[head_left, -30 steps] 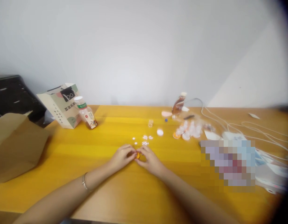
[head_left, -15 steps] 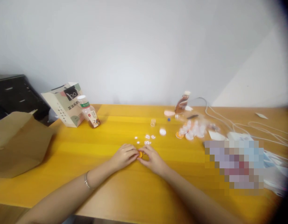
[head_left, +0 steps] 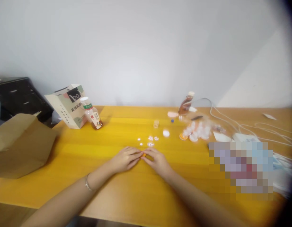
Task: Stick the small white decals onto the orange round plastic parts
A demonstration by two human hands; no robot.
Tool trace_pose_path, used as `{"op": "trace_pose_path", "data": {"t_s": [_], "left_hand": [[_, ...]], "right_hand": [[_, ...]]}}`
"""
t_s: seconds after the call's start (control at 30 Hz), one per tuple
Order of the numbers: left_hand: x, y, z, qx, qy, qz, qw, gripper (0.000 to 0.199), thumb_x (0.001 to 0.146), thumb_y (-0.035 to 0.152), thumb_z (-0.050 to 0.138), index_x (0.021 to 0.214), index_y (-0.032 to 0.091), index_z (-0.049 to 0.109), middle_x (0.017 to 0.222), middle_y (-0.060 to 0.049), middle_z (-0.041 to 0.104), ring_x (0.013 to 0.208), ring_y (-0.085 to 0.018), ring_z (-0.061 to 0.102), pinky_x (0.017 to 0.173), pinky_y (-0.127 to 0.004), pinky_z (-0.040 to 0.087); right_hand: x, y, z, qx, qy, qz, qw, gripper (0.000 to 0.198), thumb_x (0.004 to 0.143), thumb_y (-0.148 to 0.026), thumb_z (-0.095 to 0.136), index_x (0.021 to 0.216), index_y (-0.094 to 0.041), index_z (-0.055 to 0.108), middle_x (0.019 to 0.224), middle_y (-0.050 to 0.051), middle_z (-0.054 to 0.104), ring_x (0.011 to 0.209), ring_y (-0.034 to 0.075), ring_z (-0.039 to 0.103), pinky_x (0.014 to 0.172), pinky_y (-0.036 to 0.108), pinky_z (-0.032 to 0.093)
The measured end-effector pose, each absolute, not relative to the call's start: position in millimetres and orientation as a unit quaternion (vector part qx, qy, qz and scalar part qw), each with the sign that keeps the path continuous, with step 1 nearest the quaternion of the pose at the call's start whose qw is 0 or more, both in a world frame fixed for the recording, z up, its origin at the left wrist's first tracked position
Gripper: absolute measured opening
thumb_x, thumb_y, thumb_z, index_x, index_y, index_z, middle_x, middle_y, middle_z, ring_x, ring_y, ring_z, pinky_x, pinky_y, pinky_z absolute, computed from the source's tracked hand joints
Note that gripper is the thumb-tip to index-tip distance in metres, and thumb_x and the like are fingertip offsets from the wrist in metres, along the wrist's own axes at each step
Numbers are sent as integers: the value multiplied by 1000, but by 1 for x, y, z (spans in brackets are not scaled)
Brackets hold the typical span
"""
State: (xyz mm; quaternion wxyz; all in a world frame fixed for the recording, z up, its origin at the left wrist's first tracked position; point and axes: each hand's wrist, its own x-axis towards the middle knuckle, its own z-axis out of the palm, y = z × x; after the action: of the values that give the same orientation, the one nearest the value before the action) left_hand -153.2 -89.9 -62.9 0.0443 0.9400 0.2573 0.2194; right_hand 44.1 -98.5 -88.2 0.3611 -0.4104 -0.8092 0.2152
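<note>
My left hand (head_left: 127, 159) and my right hand (head_left: 157, 161) meet over the middle of the wooden table (head_left: 117, 195). Between their fingertips they pinch a small orange round piece (head_left: 143, 154), mostly covered by the fingers; its exact kind is hard to make out. Just beyond my fingers lie several small white cut-out pieces (head_left: 150, 144) with a pattern of holes, and two tiny white discs (head_left: 139, 139). Farther off are a white round lid (head_left: 166, 133) and a small clear cup (head_left: 156, 124).
A brown paper bag (head_left: 22, 145) lies at left, near a printed paper bag (head_left: 65, 110) and a tilted-looking bottle (head_left: 92, 113). At right stand a brown drink bottle (head_left: 186, 104), a pile of whitish pieces (head_left: 196, 130), white cables (head_left: 223, 116) and a pixelated patch.
Both hands keep hold of the orange piece, which has turned slightly so less of it shows. The whole view has shifted a little.
</note>
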Motion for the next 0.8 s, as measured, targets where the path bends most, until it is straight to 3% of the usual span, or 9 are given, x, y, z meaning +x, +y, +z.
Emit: {"op": "trace_pose_path", "data": {"t_s": [0.3,0.53,0.8], "left_hand": [[-154,-88,-62,927,255,248,118,33,84,20,41,116,20,50,107,-7,60,94,-15,58,84,-29,46],[-157,-89,-64,936,252,233,79,32,84,19,41,115,19,51,109,-8,59,97,-16,56,86,-31,45],[-156,-89,-66,955,226,193,-5,30,85,16,36,111,14,51,104,-11,60,101,-19,54,88,-34,45]], "right_hand": [[45,-99,-90,-407,-824,165,358,17,79,-25,50,91,-24,63,93,5,63,86,18,59,79,33,48],[43,-102,-91,-403,-844,109,338,19,82,-22,46,93,-22,61,94,6,63,87,19,58,80,36,47],[37,-113,-84,-399,-879,24,259,24,83,-13,40,100,-20,55,90,9,59,83,22,55,76,36,48]]}}
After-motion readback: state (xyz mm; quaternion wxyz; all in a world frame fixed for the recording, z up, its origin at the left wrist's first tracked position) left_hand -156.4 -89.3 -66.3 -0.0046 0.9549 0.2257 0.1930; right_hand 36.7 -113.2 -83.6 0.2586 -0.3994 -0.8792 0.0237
